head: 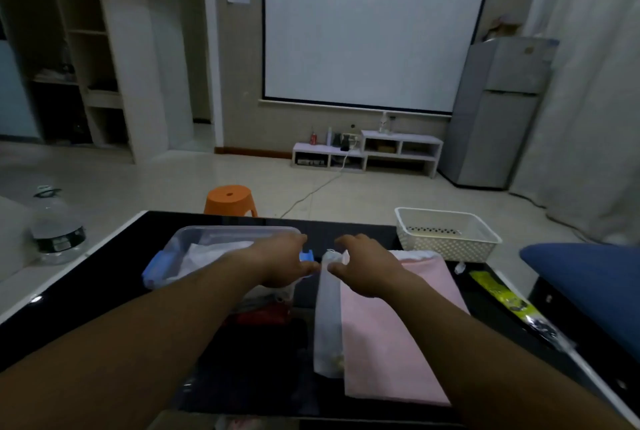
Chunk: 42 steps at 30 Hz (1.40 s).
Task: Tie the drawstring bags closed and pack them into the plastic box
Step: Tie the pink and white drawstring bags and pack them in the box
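Observation:
A narrow white drawstring bag (328,318) lies lengthwise on the black glass table (104,291), its gathered mouth pointing away from me. A flat pink bag (384,343) lies against its right side. The clear plastic box (194,235) with blue latches stands at the back left and has white bags inside. My right hand (367,266) is at the white bag's mouth, thumb and curled fingers pinching it. My left hand (280,259) is just left of the mouth with its thumb tip against the neck. Whether it holds a string is unclear.
A white lattice basket (446,239) stands at the table's back right. A yellow-green packet (498,294) lies along the right edge. Red and dark items (266,315) lie under my left forearm. An orange stool (230,199) is beyond the table, and a large water bottle (55,225) stands at the left.

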Motion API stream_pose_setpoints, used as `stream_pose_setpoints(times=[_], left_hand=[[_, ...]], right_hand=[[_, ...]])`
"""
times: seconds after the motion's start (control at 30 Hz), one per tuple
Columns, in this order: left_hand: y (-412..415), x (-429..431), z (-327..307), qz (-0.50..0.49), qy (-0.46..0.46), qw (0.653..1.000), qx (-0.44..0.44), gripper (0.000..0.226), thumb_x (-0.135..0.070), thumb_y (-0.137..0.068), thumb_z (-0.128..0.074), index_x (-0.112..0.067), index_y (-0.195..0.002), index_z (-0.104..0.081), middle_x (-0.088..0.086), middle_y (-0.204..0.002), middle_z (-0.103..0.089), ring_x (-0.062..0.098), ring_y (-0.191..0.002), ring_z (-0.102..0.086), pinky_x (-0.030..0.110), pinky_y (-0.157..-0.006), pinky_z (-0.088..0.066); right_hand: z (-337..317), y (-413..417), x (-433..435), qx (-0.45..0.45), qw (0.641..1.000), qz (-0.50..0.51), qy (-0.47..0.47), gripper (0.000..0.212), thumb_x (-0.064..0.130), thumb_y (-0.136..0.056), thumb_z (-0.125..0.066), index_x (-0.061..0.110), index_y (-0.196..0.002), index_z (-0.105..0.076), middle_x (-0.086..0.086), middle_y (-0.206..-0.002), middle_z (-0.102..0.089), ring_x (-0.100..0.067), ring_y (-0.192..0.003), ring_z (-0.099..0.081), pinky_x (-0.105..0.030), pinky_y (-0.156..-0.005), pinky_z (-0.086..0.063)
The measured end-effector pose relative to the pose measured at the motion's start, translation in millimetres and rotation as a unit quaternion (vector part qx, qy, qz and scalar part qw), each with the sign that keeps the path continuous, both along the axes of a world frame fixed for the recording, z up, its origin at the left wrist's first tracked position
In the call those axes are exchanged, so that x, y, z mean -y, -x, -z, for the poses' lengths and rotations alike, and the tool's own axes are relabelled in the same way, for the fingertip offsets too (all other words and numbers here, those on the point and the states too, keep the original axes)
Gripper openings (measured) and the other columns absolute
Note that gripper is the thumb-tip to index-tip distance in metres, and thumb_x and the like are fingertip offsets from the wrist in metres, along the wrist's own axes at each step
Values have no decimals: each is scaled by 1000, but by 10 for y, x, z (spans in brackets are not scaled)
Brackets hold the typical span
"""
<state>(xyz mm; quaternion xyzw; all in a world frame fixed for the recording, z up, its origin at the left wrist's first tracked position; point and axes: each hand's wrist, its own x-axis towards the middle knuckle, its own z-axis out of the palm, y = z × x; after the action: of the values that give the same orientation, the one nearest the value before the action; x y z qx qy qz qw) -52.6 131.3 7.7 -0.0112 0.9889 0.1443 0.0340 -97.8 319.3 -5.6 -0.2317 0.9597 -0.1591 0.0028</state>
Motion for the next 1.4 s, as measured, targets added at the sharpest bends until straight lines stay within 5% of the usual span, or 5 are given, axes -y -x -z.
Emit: stream_pose_setpoints(times=[0.63,0.97,1.1,1.27,1.4], left_hand=[[745,-1080,1389,-154,-193,967,70,62,-43,-97,-67,-10,-145,-44,13,-138,-56,25,-111,-58,33,-84,-44],[754,-1067,1500,-171,-233,954,84,23,-32,-93,-70,-10,-89,-73,10,-87,-72,24,-79,-69,34,-71,-57],[655,-1149,1419,-157,-277,947,46,7,-14,-93,-64,-13,-87,-68,10,-88,-69,28,-83,-68,39,-76,-58],[567,-1141,1372,-214,-360,907,49,34,-27,-83,-65,-3,-107,-61,20,-98,-67,35,-88,-70,44,-76,-63],[637,-1082,1539,-239,-416,874,78,60,-36,-77,-66,-5,-127,-50,17,-111,-62,34,-96,-69,49,-85,-62]], right_hand=[[1410,653,-2028,170,938,300,19,76,51,-87,-62,16,-150,-40,-11,-150,-50,-37,-136,-48,-43,-109,-44],[1475,819,-2098,156,918,344,117,16,24,-86,-63,8,-87,-65,-10,-91,-66,-33,-89,-66,-29,-66,-46],[1457,754,-2108,153,919,335,139,24,34,-71,-64,13,-62,-57,-11,-73,-60,-36,-81,-67,-36,-73,-53],[1407,612,-2136,161,912,371,73,66,44,-77,-66,15,-134,-53,-12,-137,-58,-38,-126,-54,-44,-103,-47],[1354,576,-2134,154,900,405,43,67,45,-81,-63,16,-140,-46,-12,-143,-54,-38,-132,-49,-46,-106,-44]])
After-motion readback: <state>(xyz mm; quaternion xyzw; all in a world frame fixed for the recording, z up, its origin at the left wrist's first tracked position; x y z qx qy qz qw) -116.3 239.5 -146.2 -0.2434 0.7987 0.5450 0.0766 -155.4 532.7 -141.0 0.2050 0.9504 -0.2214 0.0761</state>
